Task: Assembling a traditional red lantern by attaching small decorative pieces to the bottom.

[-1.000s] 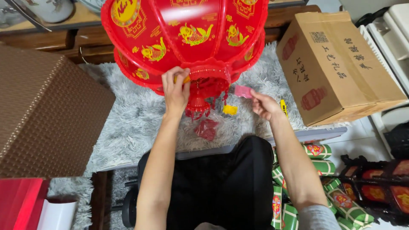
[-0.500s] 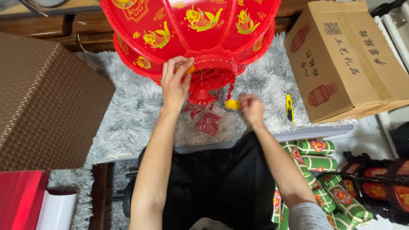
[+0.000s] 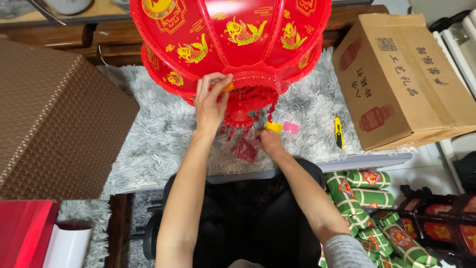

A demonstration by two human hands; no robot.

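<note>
A big red lantern [image 3: 233, 39] with gold fish patterns hangs over a grey shaggy rug [image 3: 148, 134]. My left hand [image 3: 210, 101] pinches the lantern's lower red rim, with a small yellow piece at the fingertips. My right hand [image 3: 267, 141] rests low on the rug just under the lantern's bottom cap, next to a small red bag [image 3: 245, 149]. Whether it grips anything is hidden. A yellow piece [image 3: 273, 127] and a pink piece [image 3: 291, 128] lie just beyond it.
A cardboard box [image 3: 401, 79] stands at the right, a yellow utility knife [image 3: 338, 132] beside it. A brown woven box [image 3: 54, 119] fills the left. Green wrapped bundles [image 3: 367, 198] and dark red-paneled frames [image 3: 436, 223] lie at lower right. A red box [image 3: 22, 233] sits lower left.
My right hand has come in from the pink piece at the right to the rug under the lantern. My left hand has stayed on the lantern's rim.
</note>
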